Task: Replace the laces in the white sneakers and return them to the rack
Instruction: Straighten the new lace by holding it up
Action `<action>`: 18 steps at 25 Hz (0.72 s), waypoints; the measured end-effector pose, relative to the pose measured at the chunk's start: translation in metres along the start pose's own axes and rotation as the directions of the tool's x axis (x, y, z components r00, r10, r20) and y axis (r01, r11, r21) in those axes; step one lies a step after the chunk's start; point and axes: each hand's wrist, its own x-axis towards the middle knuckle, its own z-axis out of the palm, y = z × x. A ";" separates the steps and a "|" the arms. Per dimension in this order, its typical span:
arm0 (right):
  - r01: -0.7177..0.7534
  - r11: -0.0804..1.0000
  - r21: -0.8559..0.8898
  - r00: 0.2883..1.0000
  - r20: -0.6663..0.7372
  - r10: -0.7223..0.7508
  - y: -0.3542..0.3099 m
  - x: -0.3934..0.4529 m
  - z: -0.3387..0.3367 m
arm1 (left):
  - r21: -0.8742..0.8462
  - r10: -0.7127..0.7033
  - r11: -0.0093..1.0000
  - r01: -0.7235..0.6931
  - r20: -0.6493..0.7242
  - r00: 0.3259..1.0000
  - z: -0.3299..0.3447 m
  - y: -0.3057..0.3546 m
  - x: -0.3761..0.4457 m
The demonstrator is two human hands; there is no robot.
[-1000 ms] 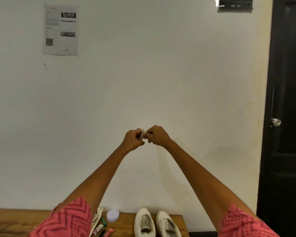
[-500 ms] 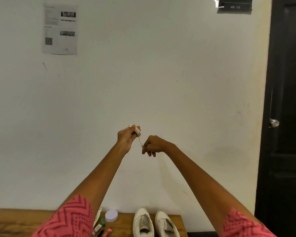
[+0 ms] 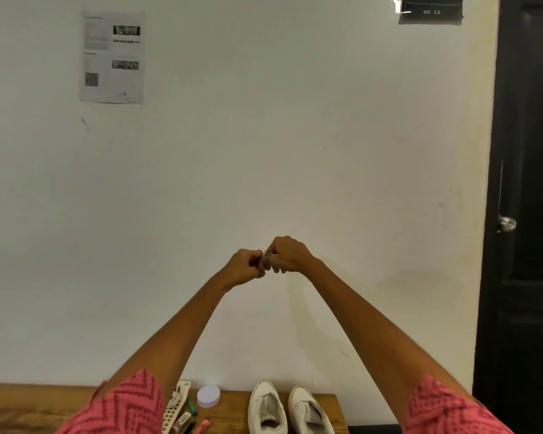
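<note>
Nearest the camera, the pair of white low-top sneakers [image 3: 290, 408] sits on the brown wooden tabletop [image 3: 29, 405], toes toward the wall, eyelets looking unlaced, so lacing is likely not yet begun. Just left of the sneakers: a round pale lilac lid or tub [image 3: 208, 396], a white slotted plastic basket edge [image 3: 176, 405], a green marker [image 3: 191, 408], a small red wrapped item [image 3: 202, 426]. No rack in view.

Above the sneakers, both arms reach out and up, hands meeting well over the table. Left hand [image 3: 243, 267] fingers curled round a small coil of white shoelace [image 3: 263, 250], holding it bundled so it doesn't spill. Right hand [image 3: 287, 255] touches it, fingers pinched at the coil, probably picking at the lace end to unwind; the exact pinch is hidden between the hands. Held high, likely to give the lace room to hang.

Behind the sneakers: plain white wall, printed paper notice [image 3: 112, 57] upper left, black door [image 3: 528, 214] with silver knob [image 3: 507, 223] to the right.
</note>
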 end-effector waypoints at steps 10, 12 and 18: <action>0.032 0.911 0.411 0.999 0.016 -0.043 0.002 0.006 0.067 | -0.006 -0.098 0.995 0.100 0.134 0.986 -0.018 -0.050 -0.032; 0.035 0.879 0.476 0.991 0.098 -0.092 -0.008 0.010 0.088 | -0.016 -0.168 0.985 0.174 0.191 0.967 -0.027 -0.064 -0.042; 0.009 0.820 0.573 0.959 0.227 -0.169 -0.042 0.038 0.178 | -0.137 -0.392 0.895 0.424 0.210 0.895 -0.053 -0.135 -0.090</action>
